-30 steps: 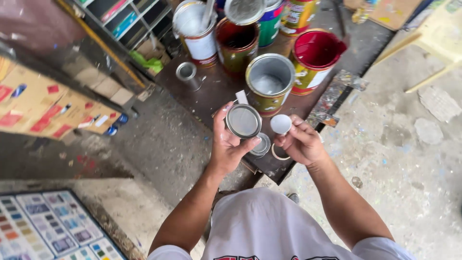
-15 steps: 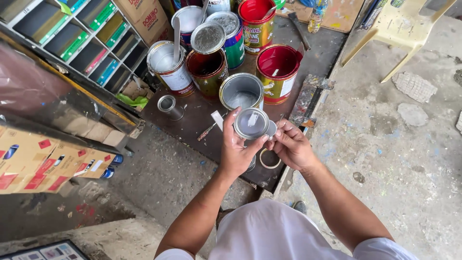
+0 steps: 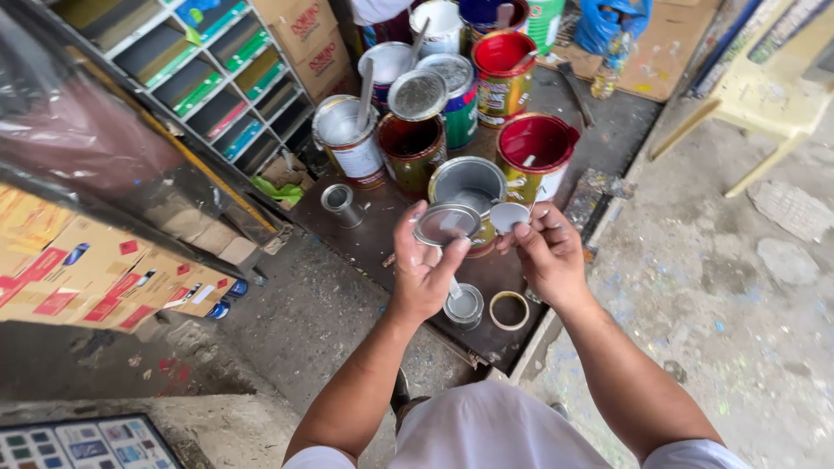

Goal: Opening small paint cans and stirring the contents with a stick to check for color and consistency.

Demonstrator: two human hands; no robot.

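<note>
A small round tin (image 3: 445, 223) sits in the left hand (image 3: 423, 265), thumb on its near edge and fingers curled round the far side, its open metal top tilted toward the camera. Just to its right, the right hand (image 3: 547, 252) pinches a small grey lid (image 3: 508, 216) between thumb and fingertips; lid and tin are just beside each other, and whether their edges touch cannot be told. Both hands are closed on what they hold and are raised above the dark worktop (image 3: 382, 230).

Directly below the hands, on the worktop, stand a second small tin (image 3: 464, 306) with a pale lid and, just to its right, a loose ring (image 3: 509, 310) lying flat. Behind the held tin stands an open can with grey paint (image 3: 466, 187), partly hidden by the hands. To its right is an open can of red paint (image 3: 537, 148); to its left a brown-red can (image 3: 412, 143) with a lid resting across its top, and a white-labelled can (image 3: 349, 139) with a stirring stick in it. A small empty metal tin (image 3: 339, 202) stands alone near the worktop's left edge. More cans crowd the back. A shelf rack (image 3: 208, 78) of coloured boxes rises at the left, and a pale yellow plastic chair (image 3: 764, 95) stands on the spattered concrete floor at the right.
</note>
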